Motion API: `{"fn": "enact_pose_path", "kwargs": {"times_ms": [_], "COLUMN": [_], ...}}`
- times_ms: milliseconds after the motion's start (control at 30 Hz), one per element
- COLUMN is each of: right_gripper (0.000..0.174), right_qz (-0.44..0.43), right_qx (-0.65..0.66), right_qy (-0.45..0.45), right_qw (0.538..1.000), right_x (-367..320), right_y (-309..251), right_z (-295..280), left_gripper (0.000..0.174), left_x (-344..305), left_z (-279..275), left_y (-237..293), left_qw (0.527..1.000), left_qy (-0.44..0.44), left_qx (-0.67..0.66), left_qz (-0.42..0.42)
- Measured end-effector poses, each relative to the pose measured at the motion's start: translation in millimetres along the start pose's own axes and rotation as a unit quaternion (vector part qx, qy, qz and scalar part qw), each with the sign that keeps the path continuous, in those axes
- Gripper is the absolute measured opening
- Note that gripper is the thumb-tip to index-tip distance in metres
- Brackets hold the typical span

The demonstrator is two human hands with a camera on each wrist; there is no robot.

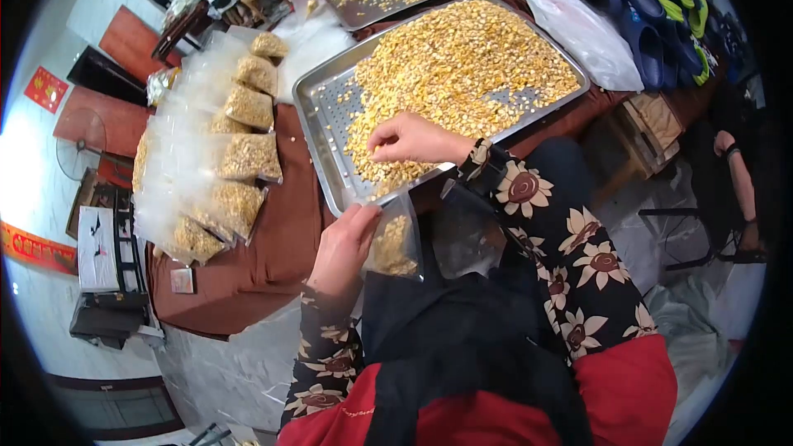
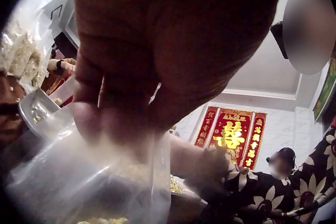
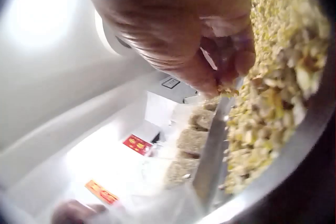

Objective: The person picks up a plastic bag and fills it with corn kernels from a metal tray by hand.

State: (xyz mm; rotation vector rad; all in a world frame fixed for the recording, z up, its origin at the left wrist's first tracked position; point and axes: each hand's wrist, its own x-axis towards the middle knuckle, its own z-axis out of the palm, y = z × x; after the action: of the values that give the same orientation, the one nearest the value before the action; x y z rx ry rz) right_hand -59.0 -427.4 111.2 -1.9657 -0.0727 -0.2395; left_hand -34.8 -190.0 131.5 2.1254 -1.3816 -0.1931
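My left hand [image 1: 343, 249] pinches the top edge of a clear plastic bag [image 1: 396, 244], partly filled with yellow pieces, just off the tray's near corner. In the left wrist view the bag [image 2: 89, 176] hangs below the fingers of my left hand [image 2: 152, 50]. My right hand [image 1: 417, 139] is over the yellow pieces [image 1: 462, 58] in the metal tray [image 1: 307, 107], fingers curled. The right wrist view shows fingertips of my right hand [image 3: 184, 29] pinching a few pieces [image 3: 227, 91] near the tray's rim.
Several filled bags [image 1: 248, 157] lie in rows on the brown cloth [image 1: 281, 256] at the left. A second tray [image 1: 363, 12] stands beyond, where another person's hands reach. A white plastic bag [image 1: 574, 29] and blue slippers [image 1: 648, 54] are at the upper right.
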Motion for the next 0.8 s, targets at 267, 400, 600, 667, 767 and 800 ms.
{"fn": "enact_pose_path", "kwargs": {"times_ms": [267, 400, 600, 667, 767, 800], "right_gripper": [0.025, 0.023, 0.043, 0.053, 0.057, 0.057], "right_qz": [-0.087, -0.078, 0.047, 0.100, 0.133, 0.133], "right_qx": [-0.084, -0.057, -0.326, -0.392, -0.380, -0.379], "right_qy": [-0.181, -0.103, 0.013, -0.005, -0.062, -0.063], "right_qw": [0.976, 0.990, 0.944, 0.914, 0.913, 0.914], "right_x": [-8, -7, -19, -23, -25, -24], "right_y": [-15, -11, 29, 32, 25, 26], "right_z": [25, 17, -46, -50, -39, -34], "left_gripper": [0.011, 0.011, 0.011, 0.011, 0.012, 0.012], "left_x": [1, -1, -11, -16, -19, -20], "left_z": [1, 1, -7, -12, -23, -25], "left_y": [0, -3, -9, -9, -2, -5], "left_qw": [1.000, 1.000, 0.999, 0.998, 0.962, 0.962], "left_qy": [0.001, 0.015, 0.035, 0.036, -0.023, -0.023], "left_qx": [0.011, -0.002, -0.032, -0.056, -0.199, -0.198], "left_qz": [0.000, 0.004, -0.009, -0.023, -0.185, -0.187]}}
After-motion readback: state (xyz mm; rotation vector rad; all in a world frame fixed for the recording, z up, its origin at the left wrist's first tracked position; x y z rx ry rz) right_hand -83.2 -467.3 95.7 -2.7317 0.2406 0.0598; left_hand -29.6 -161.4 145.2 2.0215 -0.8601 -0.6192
